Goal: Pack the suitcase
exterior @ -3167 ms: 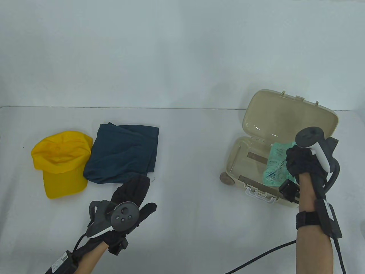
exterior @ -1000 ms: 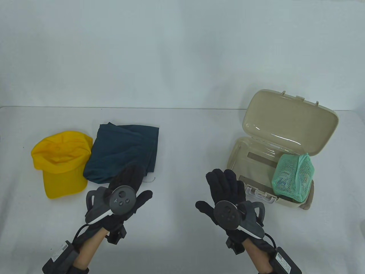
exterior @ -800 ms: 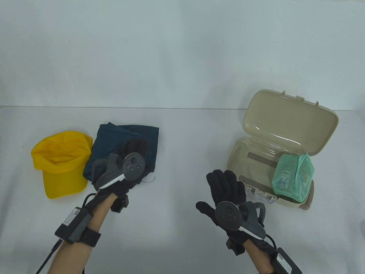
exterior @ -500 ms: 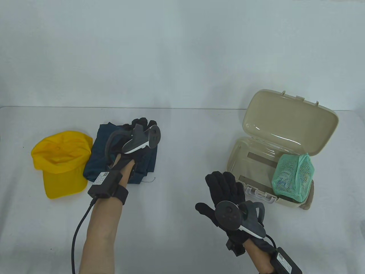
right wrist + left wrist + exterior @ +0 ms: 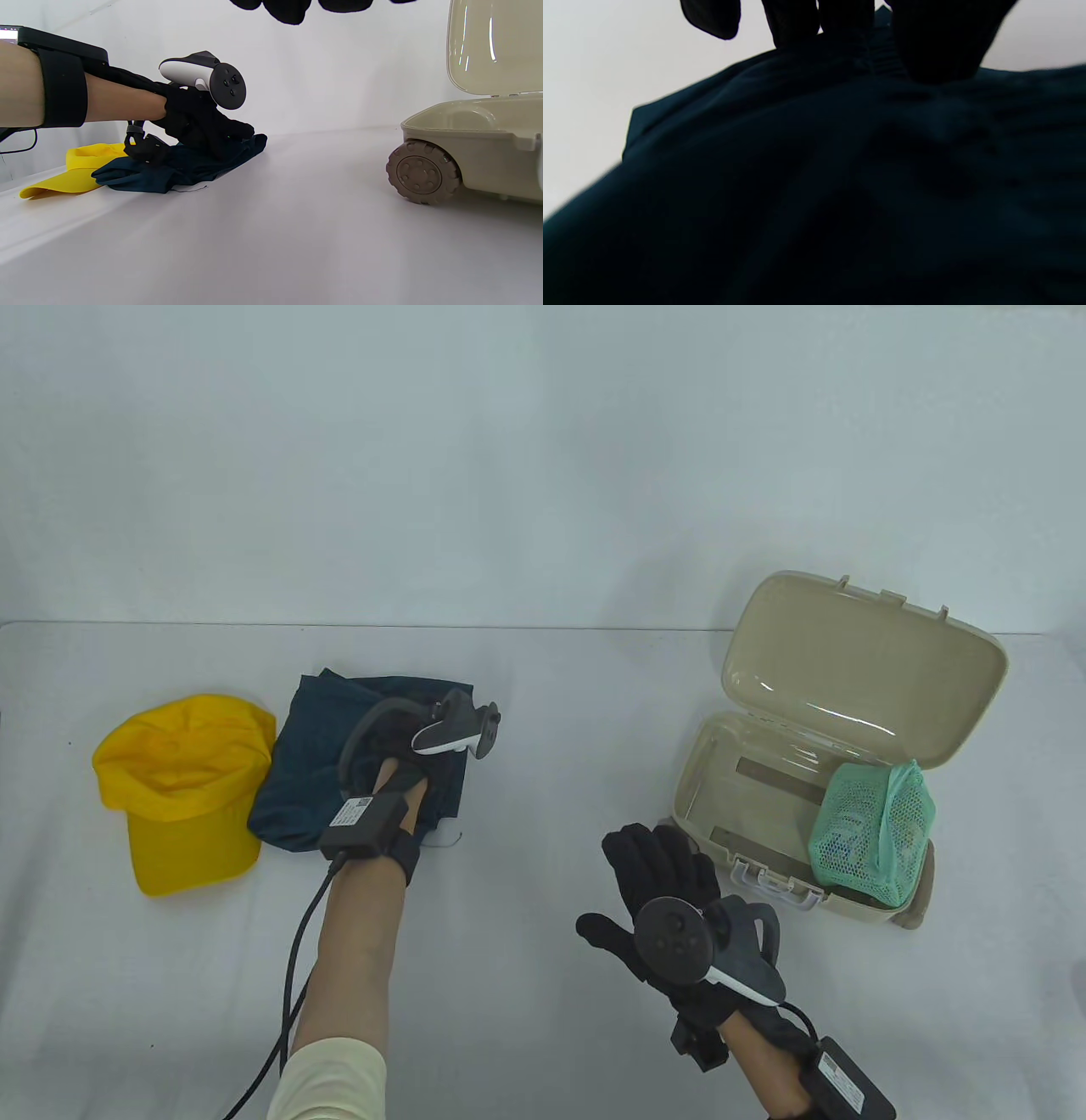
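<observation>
An open beige suitcase stands at the right with its lid up; a green mesh bag lies in its right end. A folded dark blue garment lies at the left beside a yellow cap. My left hand is on the garment's far right part, fingers and thumb curled on its edge. The right wrist view shows this hand bunching the garment. My right hand is flat and spread, empty, left of the suitcase.
The suitcase has a wheel on its near left corner and a white latch at the front. Cables run from both wrists to the bottom edge. A white wall stands behind the table.
My right hand left the mesh bag in the suitcase and came back to the table. My left hand reached forward over the dark blue garment and curled its fingers on its far right edge.
</observation>
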Available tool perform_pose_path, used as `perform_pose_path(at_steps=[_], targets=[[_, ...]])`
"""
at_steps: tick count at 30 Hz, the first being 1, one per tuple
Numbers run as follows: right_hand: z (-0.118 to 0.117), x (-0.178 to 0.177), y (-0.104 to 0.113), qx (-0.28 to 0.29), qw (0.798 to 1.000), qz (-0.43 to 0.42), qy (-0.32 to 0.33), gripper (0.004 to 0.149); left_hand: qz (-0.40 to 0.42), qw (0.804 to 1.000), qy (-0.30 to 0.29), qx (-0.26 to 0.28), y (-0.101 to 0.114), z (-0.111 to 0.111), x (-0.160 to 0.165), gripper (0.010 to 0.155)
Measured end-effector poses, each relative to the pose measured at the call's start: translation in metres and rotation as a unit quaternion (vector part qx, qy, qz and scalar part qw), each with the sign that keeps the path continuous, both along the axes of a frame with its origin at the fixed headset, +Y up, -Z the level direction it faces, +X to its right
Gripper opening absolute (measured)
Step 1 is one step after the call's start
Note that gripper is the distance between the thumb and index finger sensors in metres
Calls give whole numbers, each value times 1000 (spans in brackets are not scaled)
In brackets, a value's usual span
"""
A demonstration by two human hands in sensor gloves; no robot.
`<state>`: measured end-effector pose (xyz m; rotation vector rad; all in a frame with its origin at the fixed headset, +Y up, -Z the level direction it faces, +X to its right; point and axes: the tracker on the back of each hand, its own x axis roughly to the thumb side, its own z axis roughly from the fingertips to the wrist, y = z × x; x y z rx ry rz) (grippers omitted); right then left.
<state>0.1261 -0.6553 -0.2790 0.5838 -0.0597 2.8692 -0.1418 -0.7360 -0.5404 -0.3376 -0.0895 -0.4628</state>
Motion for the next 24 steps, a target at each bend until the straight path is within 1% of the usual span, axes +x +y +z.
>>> perform_pose_path(at_steps=[3, 5, 8, 10, 11, 13, 15, 19, 22, 23, 24], targets=[[0, 0, 0, 1, 1000, 2, -3, 90, -5, 1000, 1, 11, 3, 0, -2, 87], [0, 0, 0, -1, 1000, 2, -2, 90, -6, 1000, -2, 30, 5, 2, -5, 81], [0, 0, 0, 1, 1000, 4, -4, 89, 19, 999, 0, 51, 13, 6, -10, 68], [0, 0, 0, 2, 1000, 4, -5, 89, 54, 997, 8, 54, 24, 8, -18, 55], [0, 0, 0, 2, 1000, 3, -5, 88, 79, 995, 15, 62, 33, 10, -23, 51], [0, 0, 0, -1, 1000, 0, -3, 88, 127, 989, 30, 68, 54, 12, -34, 48], [0, -1, 0, -8, 1000, -5, 0, 86, 159, 984, 35, 75, 71, 15, -44, 47], [0, -2, -2, -10, 1000, -4, 5, 84, 216, 969, 41, 116, 114, 21, -65, 47], [-2, -2, -5, -21, 1000, -3, 5, 84, 242, 955, 53, 161, 152, 27, -83, 46], [-3, -2, -6, -25, 1000, -5, 4, 84, 237, 952, 58, 185, 169, 29, -90, 46], [-3, -1, -6, -29, 1000, -6, 4, 84, 224, 947, 72, 221, 190, 32, -100, 46]])
